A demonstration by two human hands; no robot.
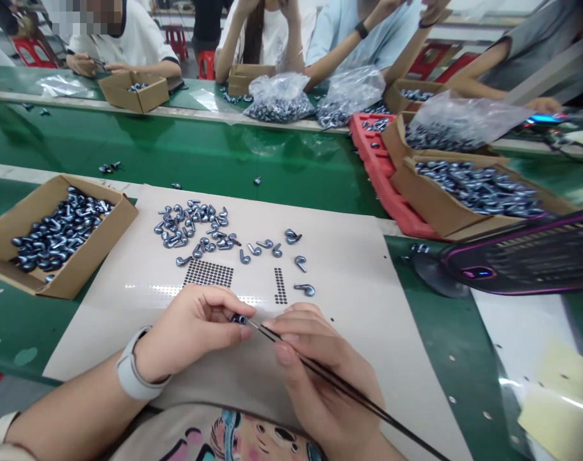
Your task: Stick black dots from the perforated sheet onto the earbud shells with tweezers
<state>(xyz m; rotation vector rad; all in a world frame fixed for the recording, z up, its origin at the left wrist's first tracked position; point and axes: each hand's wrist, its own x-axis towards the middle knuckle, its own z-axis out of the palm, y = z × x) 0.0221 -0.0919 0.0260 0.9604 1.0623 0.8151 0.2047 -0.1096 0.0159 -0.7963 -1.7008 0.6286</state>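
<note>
Between thumb and fingers, my left hand (202, 326) pinches a dark blue earbud shell (239, 318). Black tweezers (339, 384) lie in the grip of my right hand (327, 365), their bare metal tips reaching the end of that shell; whether the tips hold a small part is too fine to tell. Beyond my hands, a sheet of small black round dots (208, 273) and a narrower dot strip (280, 286) lie on the pale board (363, 307). Several loose earbud shells (192, 221) are spread past the dots, with a single shell (304, 289) nearer my right hand.
A cardboard box (94, 250) of shells stands at left. Another cardboard box (478, 189) and a red plastic crate (387, 182) are at right, near a black fan-like device (521, 256). Across the green belt (199, 147), people sit by bags of shells (279, 99).
</note>
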